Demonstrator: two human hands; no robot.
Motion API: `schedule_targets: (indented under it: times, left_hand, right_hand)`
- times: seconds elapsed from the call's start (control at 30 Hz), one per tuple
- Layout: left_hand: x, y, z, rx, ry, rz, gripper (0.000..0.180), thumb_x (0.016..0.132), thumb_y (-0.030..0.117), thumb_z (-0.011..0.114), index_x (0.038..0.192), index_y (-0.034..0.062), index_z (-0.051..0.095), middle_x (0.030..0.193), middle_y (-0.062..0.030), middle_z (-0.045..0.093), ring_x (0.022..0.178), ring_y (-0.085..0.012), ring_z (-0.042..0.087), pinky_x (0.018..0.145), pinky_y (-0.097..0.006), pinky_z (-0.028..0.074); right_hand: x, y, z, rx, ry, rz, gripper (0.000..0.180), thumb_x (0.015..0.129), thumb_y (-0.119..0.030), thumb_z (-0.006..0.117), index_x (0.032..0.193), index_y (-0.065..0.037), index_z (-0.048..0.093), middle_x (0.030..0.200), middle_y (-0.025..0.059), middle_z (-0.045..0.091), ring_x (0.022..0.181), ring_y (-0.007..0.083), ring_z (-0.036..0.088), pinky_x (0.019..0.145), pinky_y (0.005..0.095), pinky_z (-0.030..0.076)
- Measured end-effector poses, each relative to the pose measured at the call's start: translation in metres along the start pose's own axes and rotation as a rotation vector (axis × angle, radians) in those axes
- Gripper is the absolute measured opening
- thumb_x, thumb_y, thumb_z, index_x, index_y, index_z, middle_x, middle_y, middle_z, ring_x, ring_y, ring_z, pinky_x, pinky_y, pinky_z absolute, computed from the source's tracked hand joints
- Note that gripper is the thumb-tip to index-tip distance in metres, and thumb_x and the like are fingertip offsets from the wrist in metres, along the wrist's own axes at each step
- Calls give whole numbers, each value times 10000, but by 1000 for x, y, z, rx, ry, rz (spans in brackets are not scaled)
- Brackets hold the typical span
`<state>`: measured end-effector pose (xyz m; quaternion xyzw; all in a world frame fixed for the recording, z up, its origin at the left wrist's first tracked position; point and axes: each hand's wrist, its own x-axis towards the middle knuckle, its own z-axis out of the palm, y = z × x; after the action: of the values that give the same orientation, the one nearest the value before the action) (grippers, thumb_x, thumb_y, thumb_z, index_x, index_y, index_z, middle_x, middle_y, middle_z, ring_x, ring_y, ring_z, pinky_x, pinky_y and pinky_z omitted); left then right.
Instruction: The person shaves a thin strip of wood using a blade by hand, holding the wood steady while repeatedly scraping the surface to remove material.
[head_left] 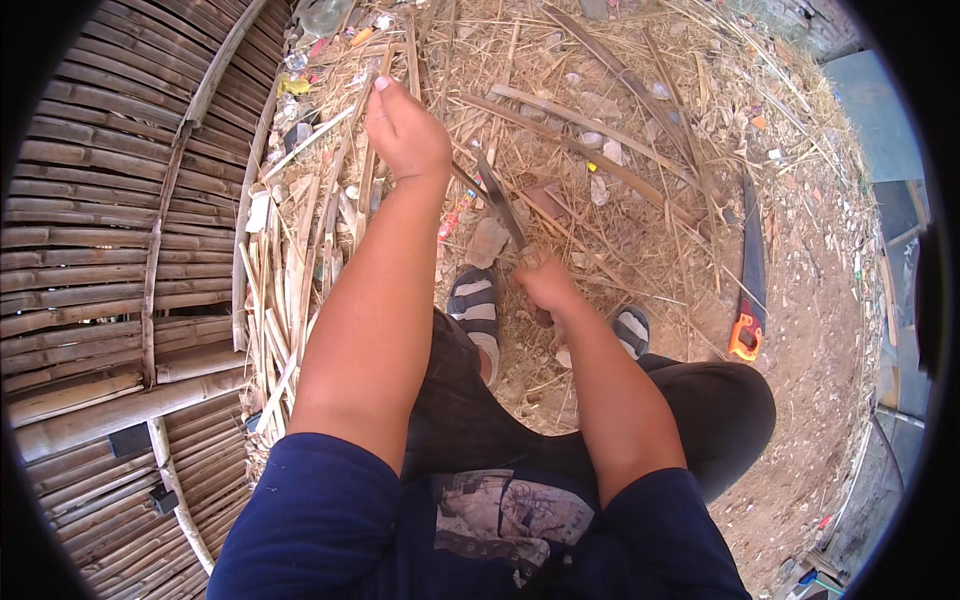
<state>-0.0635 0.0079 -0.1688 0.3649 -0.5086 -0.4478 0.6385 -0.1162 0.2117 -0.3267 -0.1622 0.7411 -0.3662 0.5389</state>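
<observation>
My right hand is closed around the handle of a large knife. Its long blade points up and slightly left, over straw-covered ground in front of my feet. Farther out and to the left, my left hand is curled with the thumb pointing away from me. Most of its fingers are hidden behind the hand, so what they grip cannot be made out. Thin bamboo strips lie close beside it. A flat stone sits just left of the knife, by my left sandal.
A bamboo slat wall stands along the left. Long split bamboo pieces lie across the straw ahead. A handsaw with an orange handle rests on the ground at right. My right sandal is near the knife handle.
</observation>
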Motion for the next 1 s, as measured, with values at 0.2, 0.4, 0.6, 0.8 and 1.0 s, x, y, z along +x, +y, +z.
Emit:
schedule_targets:
  times: [0.2, 0.4, 0.6, 0.8, 1.0]
  left_hand:
    - [2, -7, -2, 49, -3, 38, 456, 1054, 339, 412, 706, 47, 448, 608, 23, 380, 587, -103, 327, 545, -310, 274]
    - [-4, 1, 2, 103, 25, 23, 478, 1061, 340, 376, 674, 66, 433, 594, 10, 392, 563, -114, 350, 539, -310, 299]
    - [-1, 2, -3, 49, 4, -2, 465, 1069, 316, 374, 671, 77, 413, 599, 28, 382, 565, -86, 319, 530, -292, 274]
    - [0, -8, 1, 68, -6, 53, 466, 1062, 314, 381, 683, 50, 438, 616, -4, 406, 591, -123, 349, 558, -319, 309]
    - [-1, -3, -3, 103, 8, 51, 481, 1058, 334, 373, 676, 53, 450, 610, -14, 416, 577, -133, 367, 554, -320, 320]
  right_hand:
    - [-37, -88, -12, 7, 354, -542, 416, 805, -198, 673, 1157, 3, 581, 922, 221, 679, 873, 394, 670, 790, 449, 510]
    - [6, 29, 27, -451, 337, -343, 411, 817, -159, 664, 1184, 6, 580, 968, 260, 694, 941, 434, 673, 823, 460, 530]
    - [13, 31, 10, -140, 34, -118, 287, 814, -119, 654, 1070, -16, 572, 771, 146, 647, 647, 286, 645, 591, 406, 513]
    - [-21, -51, -16, 157, 40, -195, 314, 819, -117, 643, 1103, 6, 590, 785, 102, 644, 609, 192, 611, 561, 365, 485]
    - [-32, -73, 6, 87, 423, -647, 344, 835, -159, 664, 1128, 5, 589, 909, 215, 677, 812, 365, 667, 756, 448, 512]
